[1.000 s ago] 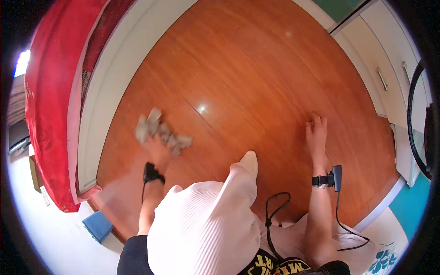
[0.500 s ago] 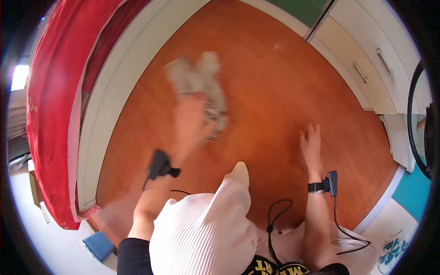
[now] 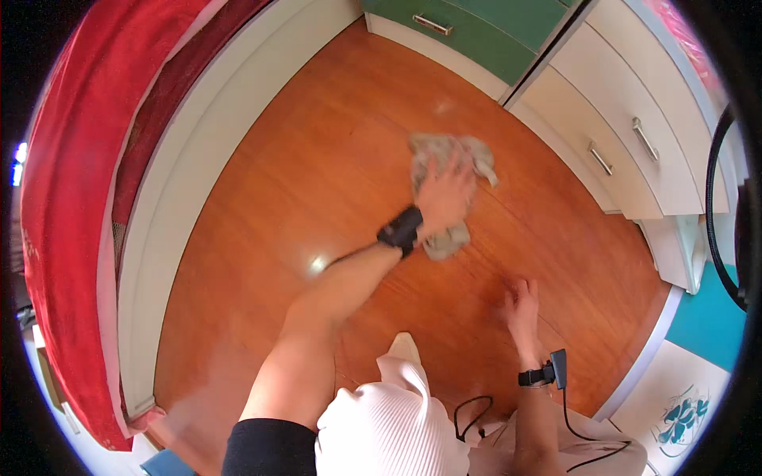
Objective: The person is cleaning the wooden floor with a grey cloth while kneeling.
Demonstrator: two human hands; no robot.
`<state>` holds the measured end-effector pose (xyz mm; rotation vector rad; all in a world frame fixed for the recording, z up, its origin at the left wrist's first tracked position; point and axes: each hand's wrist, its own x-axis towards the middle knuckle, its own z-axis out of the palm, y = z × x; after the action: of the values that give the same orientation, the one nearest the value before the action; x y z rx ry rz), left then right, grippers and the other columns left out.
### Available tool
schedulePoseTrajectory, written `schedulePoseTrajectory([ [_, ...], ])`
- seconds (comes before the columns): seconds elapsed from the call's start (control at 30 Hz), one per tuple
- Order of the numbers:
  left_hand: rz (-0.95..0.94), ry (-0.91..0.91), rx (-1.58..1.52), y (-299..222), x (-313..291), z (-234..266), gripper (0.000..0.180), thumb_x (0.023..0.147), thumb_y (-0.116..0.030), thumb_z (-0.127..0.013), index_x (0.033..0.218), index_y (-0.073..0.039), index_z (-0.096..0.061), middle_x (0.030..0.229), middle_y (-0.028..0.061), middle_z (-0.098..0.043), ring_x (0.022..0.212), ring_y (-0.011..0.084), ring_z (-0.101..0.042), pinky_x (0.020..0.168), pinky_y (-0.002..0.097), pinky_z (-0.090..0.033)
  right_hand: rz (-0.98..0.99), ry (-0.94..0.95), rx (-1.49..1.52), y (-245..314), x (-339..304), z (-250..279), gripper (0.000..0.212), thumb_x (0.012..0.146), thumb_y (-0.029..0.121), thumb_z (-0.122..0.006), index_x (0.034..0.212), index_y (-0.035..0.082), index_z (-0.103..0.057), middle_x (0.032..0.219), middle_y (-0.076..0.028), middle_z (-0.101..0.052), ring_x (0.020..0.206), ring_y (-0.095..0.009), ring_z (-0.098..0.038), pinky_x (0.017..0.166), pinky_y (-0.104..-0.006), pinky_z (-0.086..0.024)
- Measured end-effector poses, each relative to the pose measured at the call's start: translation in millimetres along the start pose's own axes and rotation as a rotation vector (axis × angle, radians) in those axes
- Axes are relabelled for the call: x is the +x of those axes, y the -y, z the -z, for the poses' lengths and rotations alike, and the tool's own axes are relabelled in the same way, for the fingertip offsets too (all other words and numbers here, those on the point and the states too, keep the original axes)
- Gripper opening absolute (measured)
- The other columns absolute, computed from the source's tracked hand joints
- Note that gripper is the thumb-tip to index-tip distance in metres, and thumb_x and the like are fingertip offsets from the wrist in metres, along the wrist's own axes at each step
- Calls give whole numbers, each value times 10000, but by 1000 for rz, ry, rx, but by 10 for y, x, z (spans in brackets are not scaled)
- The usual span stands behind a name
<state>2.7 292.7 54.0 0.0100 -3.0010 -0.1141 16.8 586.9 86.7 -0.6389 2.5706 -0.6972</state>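
A greyish-beige cloth [image 3: 474, 153] lies crumpled on the orange-brown wood floor [image 3: 302, 174]. My left hand [image 3: 446, 194] rests flat over the cloth, its fingers spread and pointing away from me. Parts of the cloth show above and below the palm. Closer to me on the right, my right hand [image 3: 521, 313] is down at the floor with nothing in it, its fingers bent and slightly apart. Each wrist wears a black strap; a small device [image 3: 559, 369] with a cable sits on the right one.
A bed with a red cover [image 3: 71, 198] and pale side board [image 3: 198, 151] stands at left. Green drawers [image 3: 468, 32] are at the far side, cream drawers [image 3: 587, 119] at right. My light shoe [image 3: 404, 347] and ribbed-clothed knee [image 3: 389, 424] are below.
My left hand and the cloth have swept right across the floor, from the far left to the middle. The right hand has shifted slightly in the picture, along with the whole view.
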Motion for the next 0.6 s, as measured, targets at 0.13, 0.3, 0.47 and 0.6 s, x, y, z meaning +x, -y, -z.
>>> schedulePoseTrajectory([
  [0.13,280,-41,153,1171,196,28,544,842,-338,-514,1319,-79,-489,1468,176,-324,1369,433,-215,984,700,-264,-38,21,-63,-45,29,-88,309,837,41,-562,1141,-8,-537,1190,-237,-486,1059,-434,-513,877,-455,-468],
  [0.3,552,96,277,2313,44,224,556,894,-395,-473,1385,-142,-413,1509,161,-241,1360,451,-221,959,752,-236,-62,57,-24,116,52,-78,313,846,51,-559,1152,-8,-527,1184,-251,-482,1058,-446,-511,876,-454,-472],
  [0.47,754,126,294,2997,-741,287,572,888,-389,-466,1381,-107,-396,1494,168,-267,1293,458,-318,995,638,-314,-128,-3,-36,-60,105,-282,297,854,59,-559,1139,-7,-514,1165,-280,-474,1033,-462,-510,868,-460,-473],
  [0.6,789,190,386,3039,-1792,292,524,887,-350,-460,1324,-61,-458,1465,152,-338,1249,439,-364,1004,518,-348,-40,-28,-128,39,174,-245,261,847,59,-569,1095,-6,-520,1144,-280,-480,993,-468,-512,838,-479,-474],
])
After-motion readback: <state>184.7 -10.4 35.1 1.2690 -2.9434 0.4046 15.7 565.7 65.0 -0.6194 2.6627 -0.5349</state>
